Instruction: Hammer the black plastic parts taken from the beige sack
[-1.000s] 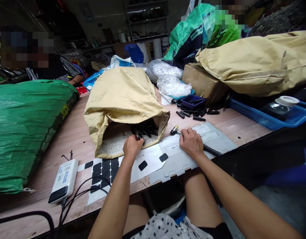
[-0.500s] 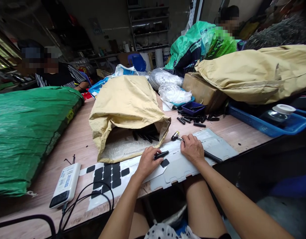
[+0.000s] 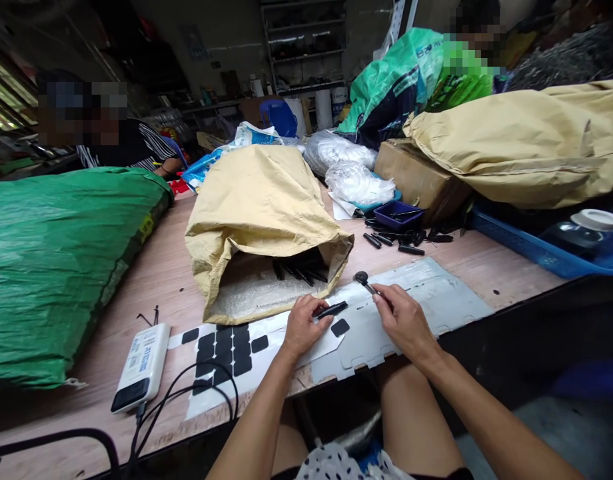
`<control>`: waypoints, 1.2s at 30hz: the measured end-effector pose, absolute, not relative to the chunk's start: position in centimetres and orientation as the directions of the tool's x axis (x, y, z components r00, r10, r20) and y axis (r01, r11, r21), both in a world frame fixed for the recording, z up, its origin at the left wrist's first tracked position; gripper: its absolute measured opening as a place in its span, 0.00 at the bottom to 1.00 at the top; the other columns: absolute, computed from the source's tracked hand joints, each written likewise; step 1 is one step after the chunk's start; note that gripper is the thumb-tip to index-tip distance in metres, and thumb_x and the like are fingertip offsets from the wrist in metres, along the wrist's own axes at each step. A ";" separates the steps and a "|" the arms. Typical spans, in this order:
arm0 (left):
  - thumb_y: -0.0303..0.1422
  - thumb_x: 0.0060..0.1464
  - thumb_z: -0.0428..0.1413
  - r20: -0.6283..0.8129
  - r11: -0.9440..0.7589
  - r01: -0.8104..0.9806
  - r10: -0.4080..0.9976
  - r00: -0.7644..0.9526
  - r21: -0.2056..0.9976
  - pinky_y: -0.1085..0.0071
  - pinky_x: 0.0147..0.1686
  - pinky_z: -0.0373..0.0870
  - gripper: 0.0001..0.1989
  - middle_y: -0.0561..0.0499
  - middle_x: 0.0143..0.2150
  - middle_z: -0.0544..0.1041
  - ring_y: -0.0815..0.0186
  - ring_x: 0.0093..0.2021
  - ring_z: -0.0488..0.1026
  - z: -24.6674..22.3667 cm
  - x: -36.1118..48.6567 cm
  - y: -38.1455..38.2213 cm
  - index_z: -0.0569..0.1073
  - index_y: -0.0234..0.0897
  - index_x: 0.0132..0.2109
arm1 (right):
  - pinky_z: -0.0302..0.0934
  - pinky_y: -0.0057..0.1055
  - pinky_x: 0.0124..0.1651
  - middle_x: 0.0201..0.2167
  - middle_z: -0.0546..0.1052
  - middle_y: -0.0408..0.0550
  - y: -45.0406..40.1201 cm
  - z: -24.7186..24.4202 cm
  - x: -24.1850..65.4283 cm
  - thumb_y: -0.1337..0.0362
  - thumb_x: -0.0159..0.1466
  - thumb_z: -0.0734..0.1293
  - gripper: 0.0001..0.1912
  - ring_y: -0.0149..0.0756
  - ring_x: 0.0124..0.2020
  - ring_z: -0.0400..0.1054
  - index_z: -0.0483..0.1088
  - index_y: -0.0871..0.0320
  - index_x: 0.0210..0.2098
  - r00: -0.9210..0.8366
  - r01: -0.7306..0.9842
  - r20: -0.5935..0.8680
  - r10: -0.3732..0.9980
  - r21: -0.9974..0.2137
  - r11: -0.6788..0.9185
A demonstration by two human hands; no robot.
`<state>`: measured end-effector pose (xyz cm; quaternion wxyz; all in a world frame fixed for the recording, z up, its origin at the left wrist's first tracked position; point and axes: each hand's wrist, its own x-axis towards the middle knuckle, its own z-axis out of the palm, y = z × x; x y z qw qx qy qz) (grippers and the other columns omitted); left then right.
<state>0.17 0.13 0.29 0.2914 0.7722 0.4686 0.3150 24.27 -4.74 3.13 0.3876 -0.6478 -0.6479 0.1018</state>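
My left hand [image 3: 301, 330] is closed on a black pen-like stick [image 3: 335, 309], holding it low over the sheets at the table edge. To its right, my right hand [image 3: 401, 319] grips a small hammer [image 3: 362, 279] by the handle, its dark round head pointing away from me toward the left. A loose black square pad [image 3: 340, 327] lies beside my left thumb. Beneath both hands is a pale grey board [image 3: 439, 297]. More black rounded squares [image 3: 225, 353] sit on a white sheet left of my left hand.
A tan sack [image 3: 259, 200] opens toward me with black sticks inside. Similar black sticks [image 3: 411, 251] lie near a small purple tray [image 3: 399, 217]. A white power bank [image 3: 141, 367] with cables stands left, by a green sack [image 3: 61, 267]. A blue basket [image 3: 551, 257] holds a jar.
My right hand has raised and turned the hammer, shifting its grip along the handle. My left hand still holds the black stick. The whole view has moved slightly.
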 end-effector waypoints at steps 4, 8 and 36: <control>0.31 0.54 0.65 0.220 -0.394 0.520 0.905 0.365 0.758 0.65 0.44 0.64 0.07 0.51 0.37 0.75 0.60 0.42 0.70 0.0 0.1 0.3 0.78 0.40 0.42 | 0.67 0.35 0.49 0.43 0.78 0.50 -6.3 3.1 21.6 0.61 0.73 0.58 0.16 0.39 0.45 0.74 0.73 0.54 0.53 0.052 0.708 0.388 0.920 -0.664 0.240; 0.32 0.55 0.64 0.217 -0.394 0.532 0.906 0.364 0.750 0.65 0.45 0.64 0.07 0.51 0.39 0.76 0.59 0.43 0.70 -0.3 0.2 0.4 0.78 0.40 0.43 | 0.67 0.34 0.49 0.43 0.77 0.50 -6.8 3.1 20.0 0.62 0.74 0.57 0.17 0.38 0.45 0.73 0.71 0.55 0.57 -0.008 0.763 0.409 0.912 -0.588 0.270; 0.33 0.55 0.61 0.206 -0.396 0.577 0.907 0.368 0.715 0.63 0.44 0.65 0.06 0.51 0.37 0.73 0.59 0.41 0.70 0.2 0.2 0.3 0.75 0.40 0.41 | 0.53 0.35 0.45 0.40 0.74 0.49 -0.1 0.5 27.4 0.64 0.68 0.63 0.13 0.41 0.44 0.65 0.76 0.53 0.50 0.089 0.982 0.348 0.933 -0.188 -0.024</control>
